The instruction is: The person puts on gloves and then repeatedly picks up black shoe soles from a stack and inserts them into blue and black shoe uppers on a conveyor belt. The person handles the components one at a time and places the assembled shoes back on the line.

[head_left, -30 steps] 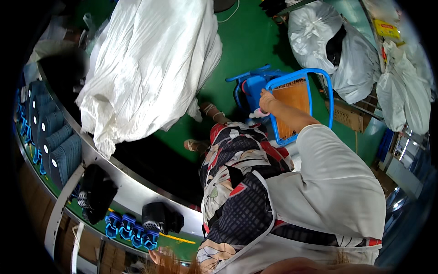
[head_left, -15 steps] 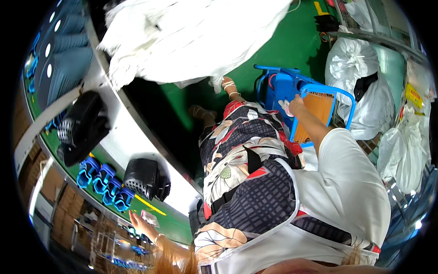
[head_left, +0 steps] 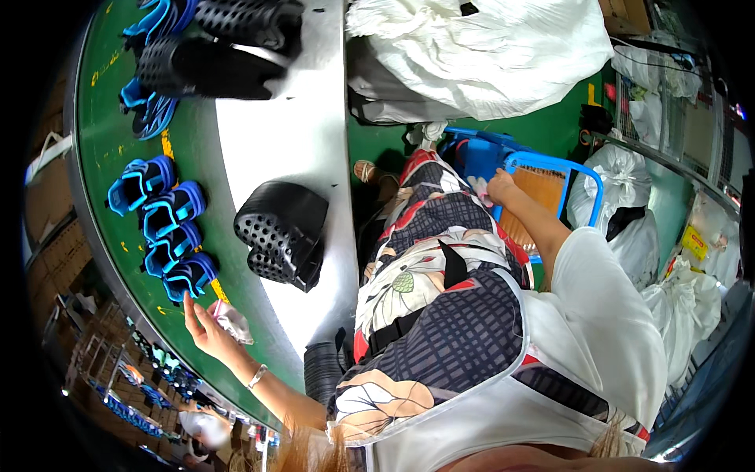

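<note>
My left hand reaches over the green belt, fingers stretched out and open, its fingertips at the nearest blue-and-black shoe upper. A crumpled pinkish-white piece lies against its thumb side; whether it is worn, held or loose I cannot tell. More shoe uppers stand beyond in a row. My right hand is closed on the frame of a blue chair with an orange-brown back panel. A pinkish-white bit shows at its fingers. Black perforated soles rest on the metal ledge beside the belt.
Along the belt runs a metal ledge, with more black shoe parts farther off. A large white sack lies ahead. White bags and a wire rack stand at the right.
The view has turned, so the belt and ledge now run more upright in the picture. My left fingertips are nearer the closest shoe upper. My right hand stays on the chair.
</note>
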The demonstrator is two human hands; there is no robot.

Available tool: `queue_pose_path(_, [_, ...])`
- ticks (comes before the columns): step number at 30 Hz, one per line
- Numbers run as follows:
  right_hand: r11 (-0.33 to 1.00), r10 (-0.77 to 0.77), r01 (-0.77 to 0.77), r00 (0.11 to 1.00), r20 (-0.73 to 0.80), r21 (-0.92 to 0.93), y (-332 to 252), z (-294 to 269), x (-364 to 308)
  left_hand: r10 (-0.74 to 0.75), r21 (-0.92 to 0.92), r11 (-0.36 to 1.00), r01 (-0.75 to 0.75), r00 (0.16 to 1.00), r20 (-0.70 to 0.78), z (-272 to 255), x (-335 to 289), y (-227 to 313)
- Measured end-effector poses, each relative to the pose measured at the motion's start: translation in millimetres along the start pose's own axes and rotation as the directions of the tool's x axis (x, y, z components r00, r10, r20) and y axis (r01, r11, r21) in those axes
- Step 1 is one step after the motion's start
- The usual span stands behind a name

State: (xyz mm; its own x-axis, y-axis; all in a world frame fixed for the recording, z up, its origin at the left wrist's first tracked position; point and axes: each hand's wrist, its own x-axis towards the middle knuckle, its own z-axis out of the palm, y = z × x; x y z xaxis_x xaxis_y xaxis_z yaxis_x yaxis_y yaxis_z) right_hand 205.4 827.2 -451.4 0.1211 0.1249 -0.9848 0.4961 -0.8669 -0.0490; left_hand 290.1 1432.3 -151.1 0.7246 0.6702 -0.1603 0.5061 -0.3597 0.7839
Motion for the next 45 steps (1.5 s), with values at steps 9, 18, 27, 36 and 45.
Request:
queue_pose_path(9, [0.991,-0.132,0.128,0.986,-0.106,-0.043,-53,-156,5,-0.043,0.036,0.998,0.044,0.999,-0.018,-12,-9,-24])
queue_pose_path(18, [0.978,-0.170,0.165,0.985,-0.035,-0.127,-60,-154,33,-0.111,0.096,0.988,0.118,0.991,-0.072,5,8,-21])
queue_pose_path(27, [0.975,-0.217,0.209,0.968,0.126,0.070,-47,-144,68,-0.287,0.111,0.945,0.308,0.942,-0.174,-25,-21,-33])
queue_pose_path(36, [0.984,-0.141,0.150,0.985,-0.101,0.093,-47,-186,55,-0.290,0.005,0.954,0.298,0.932,-0.216,-21,-38,-42])
queue_pose_path(45, [0.936,0.231,-0.101,0.898,-0.374,0.337,20,-239,44,-0.355,-0.177,0.931,0.319,0.906,-0.232,0,-74,-61])
